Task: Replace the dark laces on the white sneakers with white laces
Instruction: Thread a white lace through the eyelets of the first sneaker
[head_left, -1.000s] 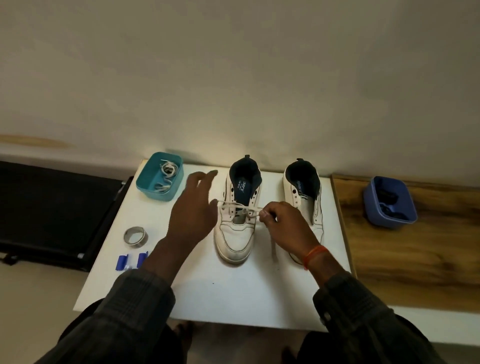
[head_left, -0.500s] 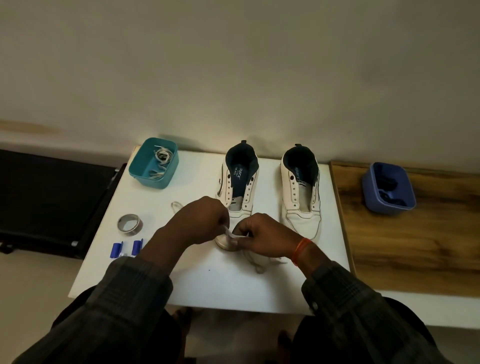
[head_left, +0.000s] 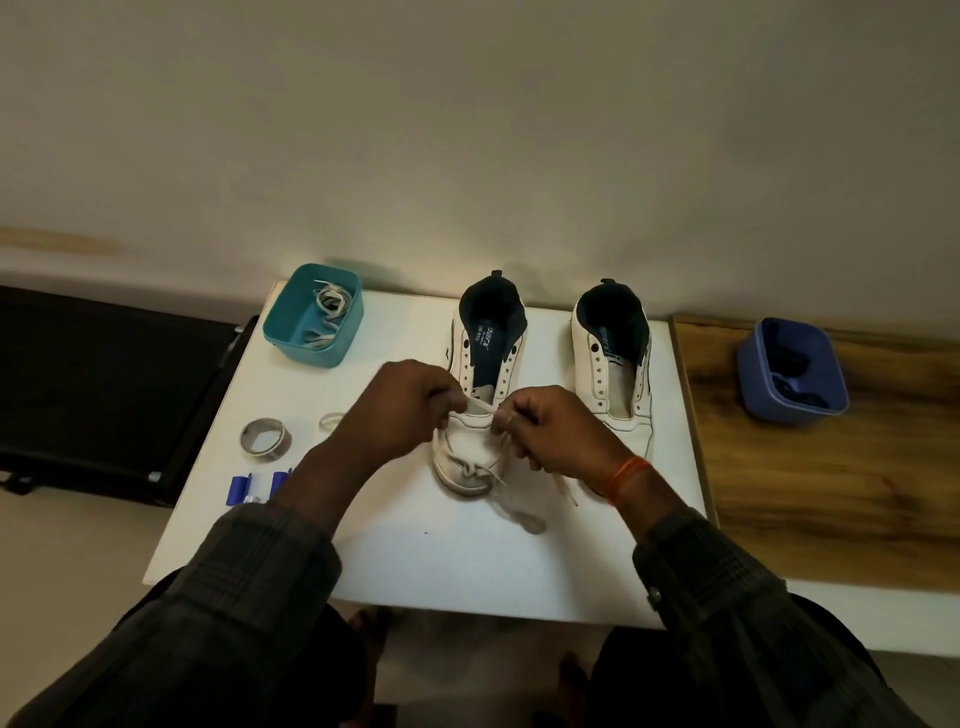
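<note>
My left hand (head_left: 402, 410) and my right hand (head_left: 553, 431) are both curled over the near end of the left sneaker (head_left: 480, 395), each grip pinching the white lace (head_left: 480, 408) between thumb and fingertips. A short run of lace stretches between the two grips, just above the lowest eyelets. From my right grip the lace drops down past the toe cap, and its loose lengths trail onto the white worktop (head_left: 447, 561) in front of the shoe, one end lying out toward my right wrist with its orange band (head_left: 626, 475).

The left sneaker sits toe toward me near the middle of the worktop; its upper eyelets show no lace. The right sneaker (head_left: 613, 358) stands just beside it, apart from my hands, also unlaced, close to the worktop's right edge where a wooden surface (head_left: 831, 478) begins. On that wood, well apart, is a blue tub (head_left: 792, 371) holding dark laces.

At the far left corner of the worktop a teal tub (head_left: 311, 322) holds more white laces. Near the left edge lie a roll of tape (head_left: 265, 439) and, closer to me, a small blue and white item (head_left: 254, 488) partly hidden by my left sleeve. A small clear ring (head_left: 332, 420) lies between the tape and my left hand. In front of the sneaker, between my forearms, bare worktop runs to the near edge.
</note>
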